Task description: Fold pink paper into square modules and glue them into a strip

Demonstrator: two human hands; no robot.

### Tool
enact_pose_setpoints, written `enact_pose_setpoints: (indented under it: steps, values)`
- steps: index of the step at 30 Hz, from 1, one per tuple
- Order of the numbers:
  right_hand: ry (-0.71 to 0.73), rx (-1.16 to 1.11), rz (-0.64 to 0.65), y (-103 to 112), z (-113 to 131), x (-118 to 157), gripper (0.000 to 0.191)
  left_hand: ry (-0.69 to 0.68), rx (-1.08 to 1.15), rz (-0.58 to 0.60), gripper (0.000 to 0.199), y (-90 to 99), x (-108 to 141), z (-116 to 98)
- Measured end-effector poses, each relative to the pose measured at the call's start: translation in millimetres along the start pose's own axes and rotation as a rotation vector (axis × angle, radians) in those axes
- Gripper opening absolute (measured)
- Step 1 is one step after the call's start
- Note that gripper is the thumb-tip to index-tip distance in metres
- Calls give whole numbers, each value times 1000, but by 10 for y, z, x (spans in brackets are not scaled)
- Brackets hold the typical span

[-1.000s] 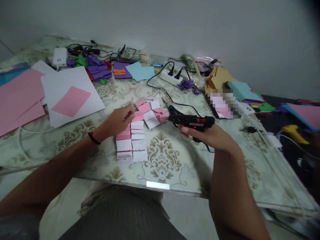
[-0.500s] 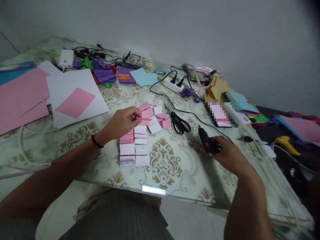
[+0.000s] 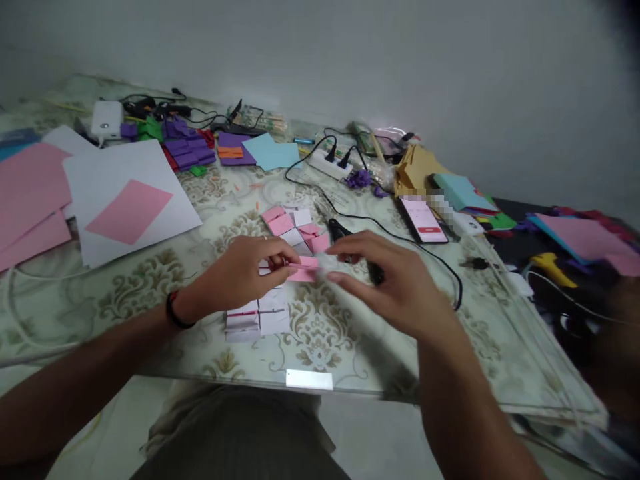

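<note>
Apparently mid-joining, the left hand (image 3: 246,270) pinches pink paper (image 3: 305,273); whether the right hand (image 3: 403,283) grips the blurred white piece (image 3: 326,264) is unclear; careful aligning seems needed next.

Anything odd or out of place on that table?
Only minor: loose orange scraps scattered beyond the left hand, and crumpled purple paper beside the power strip, unlike the flat light-blue sheets. No spill seen. The whitish thing at the right hand is too blurred to judge.
</note>
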State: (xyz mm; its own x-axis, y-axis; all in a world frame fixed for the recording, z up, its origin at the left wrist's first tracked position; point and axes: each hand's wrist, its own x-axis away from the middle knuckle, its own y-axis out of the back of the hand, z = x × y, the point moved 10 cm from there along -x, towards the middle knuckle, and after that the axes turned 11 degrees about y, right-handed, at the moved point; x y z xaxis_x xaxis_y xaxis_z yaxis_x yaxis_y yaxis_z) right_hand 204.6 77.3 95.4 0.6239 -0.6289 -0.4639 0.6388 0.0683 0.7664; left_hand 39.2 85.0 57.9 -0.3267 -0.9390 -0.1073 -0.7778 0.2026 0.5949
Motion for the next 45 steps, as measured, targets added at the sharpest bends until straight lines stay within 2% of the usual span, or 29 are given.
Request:
enact_pose_setpoints:
  steps: [3,7,10,13,18,21,27,34,42,45]
  values:
    - [98,-138,-10,-316,195,-200,9,7,26,-9,7,23,29,6]
    - [98,-210,-51,-477,102,-174,3,10,72,30,15,29,40,135]
    - [84,-252,7,-575,37,-114,2,-27,23,10,21,78,7,255]
    - [63,-295,96,-710,29,-63,3,-107,-115,-6,23,78,-28,354]
    - [73,-316,211,-921,85,5,7,-160,-242,126,34,-134,-27,508]
    - [92,-301,232,-969,110,24,7,-165,-253,165,36,-202,-15,540]
    - [89,-278,270,-1008,111,41,8,-175,-296,126,30,-187,-40,584]
    - [83,-265,283,-1084,94,44,8,-174,-317,149,30,-208,-46,597]
    - [69,-253,299,-1144,81,65,9,-143,-294,144,31,-179,-55,548]
    - [80,-241,304,-1162,78,69,11,-124,-292,150,37,-147,-23,502]
